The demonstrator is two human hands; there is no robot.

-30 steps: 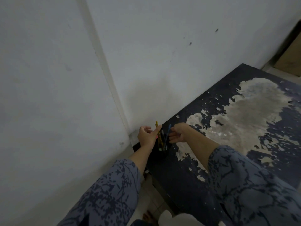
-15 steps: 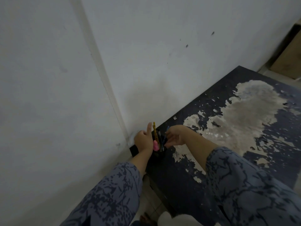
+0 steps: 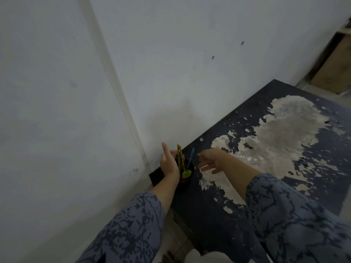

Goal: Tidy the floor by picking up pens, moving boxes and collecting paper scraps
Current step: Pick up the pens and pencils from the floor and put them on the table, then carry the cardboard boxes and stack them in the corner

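Yellow and blue pens (image 3: 180,158) stand upright in a dark holder (image 3: 185,176) at the table's (image 3: 209,221) far-left corner, between both hands. Left hand (image 3: 169,164) touches the holder, open, empty; right hand (image 3: 209,161) splayed, empty, just right.

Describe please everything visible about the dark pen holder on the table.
The pen holder is a small dark cup, its material unclear, standing upright near the table's corner by the wall. It holds a yellow pen, a blue pen and something green-topped. The left hand is open close beside it; contact is unclear. The right hand is open, apart.
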